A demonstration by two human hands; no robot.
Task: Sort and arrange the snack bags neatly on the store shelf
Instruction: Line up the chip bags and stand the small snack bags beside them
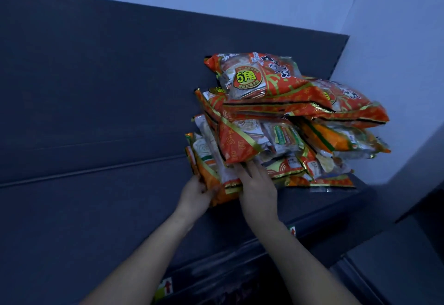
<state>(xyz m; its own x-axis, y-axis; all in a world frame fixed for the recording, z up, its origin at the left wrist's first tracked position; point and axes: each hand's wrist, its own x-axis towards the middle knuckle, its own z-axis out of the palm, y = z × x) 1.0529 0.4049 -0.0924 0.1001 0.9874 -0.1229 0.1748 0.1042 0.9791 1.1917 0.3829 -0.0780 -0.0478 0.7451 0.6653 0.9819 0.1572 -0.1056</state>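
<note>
A messy pile of orange-red snack bags (283, 117) lies on the dark shelf (101, 199), pushed toward its right end. The top bag (254, 76) carries a yellow round price badge. At the pile's lower left, an orange bag (211, 175) stands on edge. My left hand (194, 194) grips that bag's lower edge from the left, fingers curled round it. My right hand (258, 184) lies flat with straight fingers, pressing against the bottom bags of the pile, its fingertips tucked under an orange-red bag (237, 146).
A pale wall (396, 52) closes the shelf's right end, and the dark back panel (120, 69) rises behind the pile. The shelf's front rail (216, 273) holds small labels with red arrows (165, 288). Bare shelf stretches to the left of the pile.
</note>
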